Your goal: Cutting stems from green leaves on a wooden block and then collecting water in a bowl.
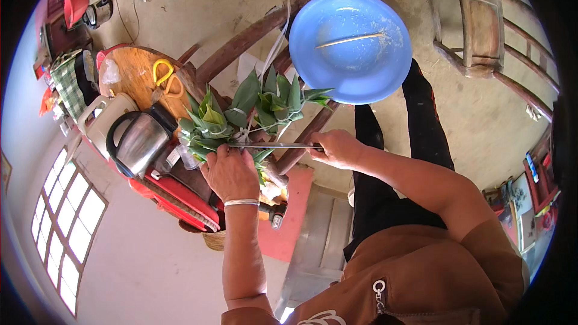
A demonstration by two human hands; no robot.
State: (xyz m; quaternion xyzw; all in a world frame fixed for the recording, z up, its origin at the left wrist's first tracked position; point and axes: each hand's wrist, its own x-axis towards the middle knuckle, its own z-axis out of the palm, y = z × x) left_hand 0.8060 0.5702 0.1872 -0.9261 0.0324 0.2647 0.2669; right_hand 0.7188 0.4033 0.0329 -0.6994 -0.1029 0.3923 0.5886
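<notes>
My right hand (338,149) is closed round the handle of a long knife (271,145), its narrow blade pointing left across a cluster of green leaf bundles (208,121). At the blade's tip, my left hand (232,173) presses curled fingers on the lower part of that cluster. White string runs among the leaves, which fan out in pointed ends. Another leaf bundle (278,105) hangs just right of it, above the blade. What lies under my left fingers is hidden.
Beyond the knife stands a blue basin (328,81) with white grains and a stick (349,40) inside. A steel kettle (141,141), yellow-handled scissors (164,75) and a red box (186,198) crowd the left side. A wooden chair (481,30) stands far right.
</notes>
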